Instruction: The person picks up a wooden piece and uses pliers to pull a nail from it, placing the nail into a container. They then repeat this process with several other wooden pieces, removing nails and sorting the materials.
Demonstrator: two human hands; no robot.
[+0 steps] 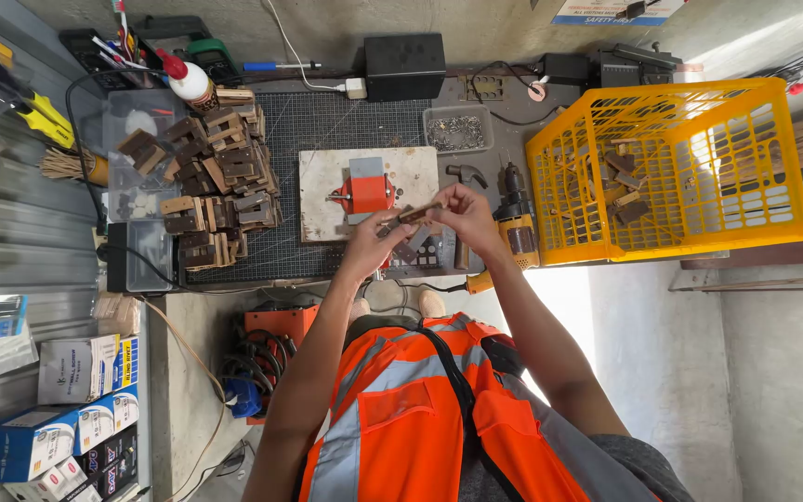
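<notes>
Both hands meet over the workbench (327,121), just in front of the small red vise (367,193): the left hand (374,240) and the right hand (462,214) each close their fingers on one end of a small dark wooden piece (417,215), which they hold in the air between them. A heap of similar wooden blocks (216,181) lies to the left on the cutting mat. To the right are a hammer (465,174), a yellow drill (516,228) and a yellow plastic basket (671,167) with some pieces inside.

Small parts in the clear tray (457,131), too small to tell.
</notes>
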